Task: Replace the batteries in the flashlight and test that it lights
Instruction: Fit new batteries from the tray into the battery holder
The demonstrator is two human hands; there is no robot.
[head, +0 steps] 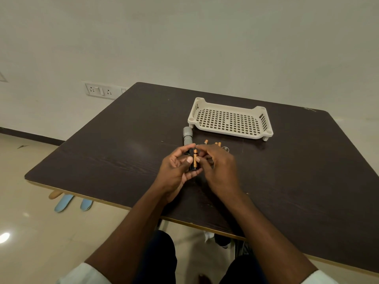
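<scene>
My left hand (177, 170) grips a black battery holder (192, 168), its thumb against the side. A black-and-copper battery (195, 158) sits upright in the holder. My right hand (218, 169) pinches that battery with its fingertips from the right. The grey flashlight body (188, 136) lies on the dark table (123, 150) just beyond my hands. Loose copper-tipped batteries (217, 143) lie to its right, partly hidden behind my right hand. A small metal part (225, 149) rests beside them.
A cream perforated plastic tray (229, 119) stands behind the batteries at the centre right. A wall with a socket panel (100, 90) runs behind the table's left corner. Blue slippers (71, 202) lie on the floor under the table's left edge.
</scene>
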